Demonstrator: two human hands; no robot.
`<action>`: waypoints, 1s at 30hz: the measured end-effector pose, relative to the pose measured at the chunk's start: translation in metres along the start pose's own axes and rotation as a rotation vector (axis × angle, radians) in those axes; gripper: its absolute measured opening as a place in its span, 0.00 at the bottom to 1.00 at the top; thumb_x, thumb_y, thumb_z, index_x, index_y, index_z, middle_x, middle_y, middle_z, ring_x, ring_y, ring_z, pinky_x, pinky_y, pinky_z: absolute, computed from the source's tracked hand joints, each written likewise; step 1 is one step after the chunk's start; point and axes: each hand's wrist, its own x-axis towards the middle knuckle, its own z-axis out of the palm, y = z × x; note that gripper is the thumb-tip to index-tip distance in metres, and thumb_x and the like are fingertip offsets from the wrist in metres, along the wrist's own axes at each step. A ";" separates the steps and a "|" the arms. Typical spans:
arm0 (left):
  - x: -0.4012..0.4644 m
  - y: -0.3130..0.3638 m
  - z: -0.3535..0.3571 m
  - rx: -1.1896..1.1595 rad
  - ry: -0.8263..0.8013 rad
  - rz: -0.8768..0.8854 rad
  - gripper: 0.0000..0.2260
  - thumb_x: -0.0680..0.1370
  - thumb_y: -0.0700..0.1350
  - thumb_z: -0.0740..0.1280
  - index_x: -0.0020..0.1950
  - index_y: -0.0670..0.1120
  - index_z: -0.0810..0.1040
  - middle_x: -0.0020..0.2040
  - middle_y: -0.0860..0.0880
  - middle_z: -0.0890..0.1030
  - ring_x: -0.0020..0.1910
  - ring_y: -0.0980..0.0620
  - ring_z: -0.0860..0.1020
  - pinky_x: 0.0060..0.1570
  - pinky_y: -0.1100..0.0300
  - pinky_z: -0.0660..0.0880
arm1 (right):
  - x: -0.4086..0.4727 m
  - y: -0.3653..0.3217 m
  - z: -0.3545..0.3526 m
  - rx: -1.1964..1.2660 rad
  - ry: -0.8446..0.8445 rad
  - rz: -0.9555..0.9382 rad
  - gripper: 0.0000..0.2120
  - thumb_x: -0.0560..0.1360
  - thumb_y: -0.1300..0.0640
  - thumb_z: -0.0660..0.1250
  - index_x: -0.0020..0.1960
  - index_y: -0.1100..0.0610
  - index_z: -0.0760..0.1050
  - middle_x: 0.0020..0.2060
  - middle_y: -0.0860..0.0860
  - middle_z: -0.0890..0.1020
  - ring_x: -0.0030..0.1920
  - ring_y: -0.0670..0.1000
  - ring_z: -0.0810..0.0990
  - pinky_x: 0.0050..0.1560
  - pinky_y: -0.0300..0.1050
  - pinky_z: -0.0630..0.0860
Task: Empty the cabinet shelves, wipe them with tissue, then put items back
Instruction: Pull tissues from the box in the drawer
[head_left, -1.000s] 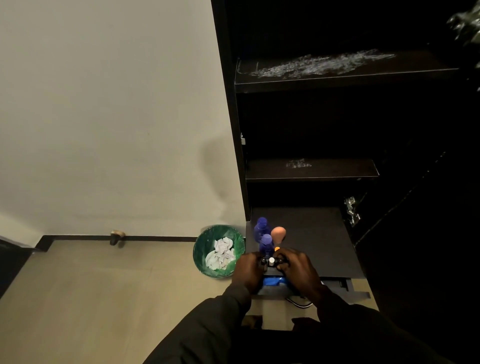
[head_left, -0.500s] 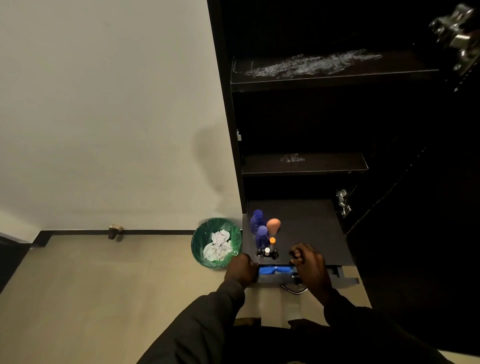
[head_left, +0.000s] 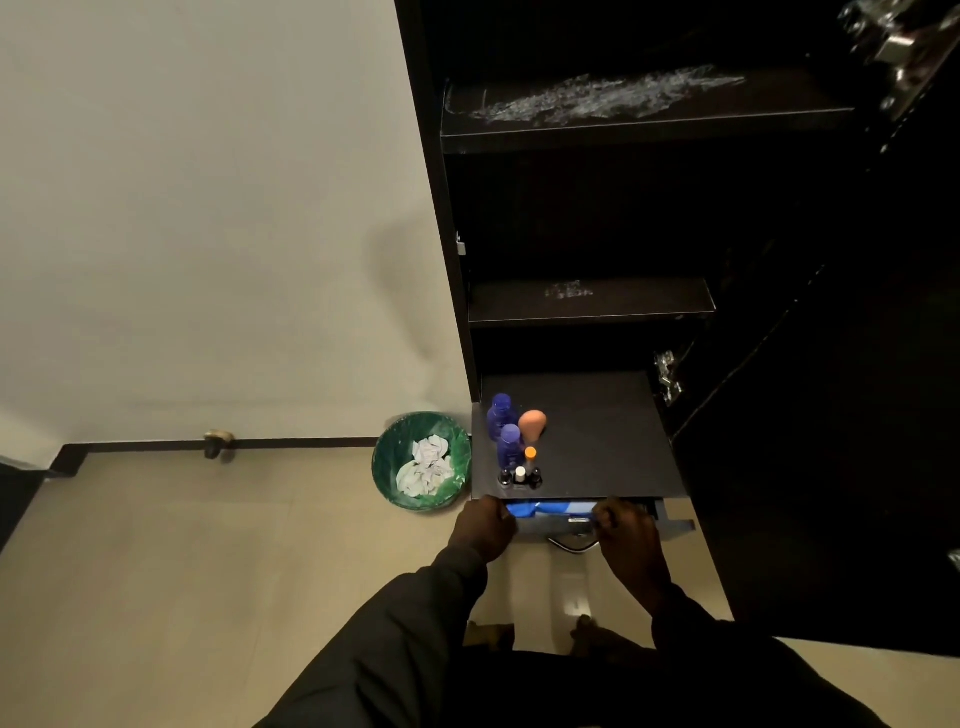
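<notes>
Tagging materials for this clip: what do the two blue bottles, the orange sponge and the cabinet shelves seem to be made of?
Blue bottles: likely translucent plastic, glossy, light glinting through the blue. Orange sponge: soft matte foam by its look, rounded teardrop, no shine. Cabinet shelves: dark laminated board probably, flat matte faces with thin straight edges; whitish smears on the top one show a smooth surface.

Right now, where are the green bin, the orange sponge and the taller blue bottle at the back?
Green bin (head_left: 387, 470), head view: on its left inner wall.
Orange sponge (head_left: 532, 423), head view: on its rounded body.
Blue bottle at the back (head_left: 500, 410), head view: on its upper body below the cap.
</notes>
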 end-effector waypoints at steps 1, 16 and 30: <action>-0.003 0.002 -0.001 -0.001 0.000 0.006 0.12 0.77 0.49 0.65 0.52 0.43 0.83 0.50 0.42 0.84 0.49 0.42 0.81 0.49 0.54 0.77 | -0.001 0.001 0.000 -0.011 -0.018 -0.009 0.07 0.77 0.65 0.66 0.43 0.56 0.77 0.37 0.51 0.80 0.37 0.49 0.79 0.38 0.28 0.65; -0.005 0.018 0.019 0.233 -0.224 0.128 0.16 0.82 0.46 0.57 0.67 0.42 0.73 0.63 0.41 0.77 0.60 0.40 0.77 0.57 0.53 0.73 | 0.018 0.016 0.016 -0.201 -0.544 0.099 0.26 0.75 0.61 0.65 0.72 0.56 0.67 0.68 0.52 0.73 0.69 0.53 0.70 0.69 0.44 0.68; 0.003 0.024 0.048 0.196 -0.299 0.049 0.20 0.82 0.46 0.61 0.73 0.44 0.69 0.70 0.44 0.72 0.69 0.44 0.71 0.69 0.52 0.67 | 0.009 0.023 0.034 -0.282 -0.535 0.124 0.28 0.74 0.59 0.66 0.74 0.54 0.65 0.69 0.51 0.71 0.70 0.53 0.68 0.69 0.45 0.67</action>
